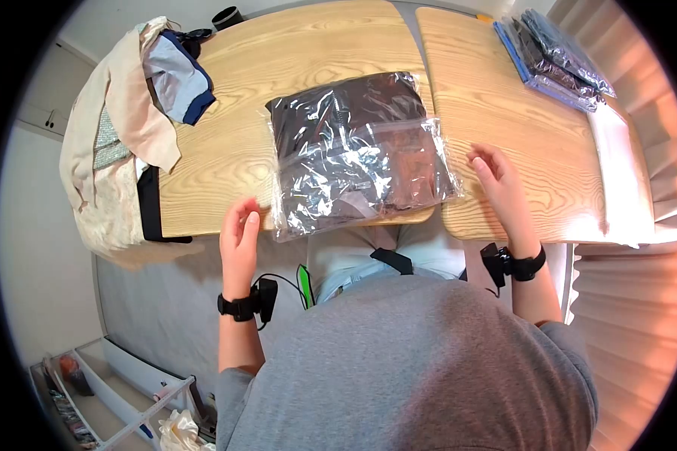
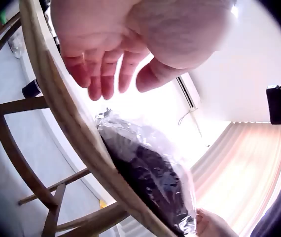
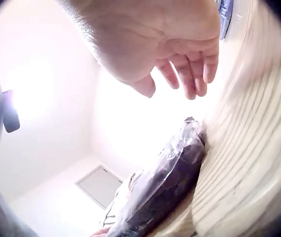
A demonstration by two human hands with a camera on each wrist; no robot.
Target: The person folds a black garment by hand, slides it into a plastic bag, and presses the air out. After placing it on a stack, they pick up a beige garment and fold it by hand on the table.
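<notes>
Clear plastic bag (image 1: 357, 150) of dark clothing lies between both hands.

Wooden table (image 1: 504, 143): bagged garment (image 1: 357, 150), clothes (image 1: 128, 113)

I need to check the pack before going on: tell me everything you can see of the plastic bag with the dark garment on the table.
The plastic bag is clear, glossy and crinkled, holding a folded dark brown or black garment. It lies flat across the seam between the two wooden tabletops, its near edge overhanging the table's front edge. The left hand and right hand sit either side of it, open, neither touching it.
</notes>
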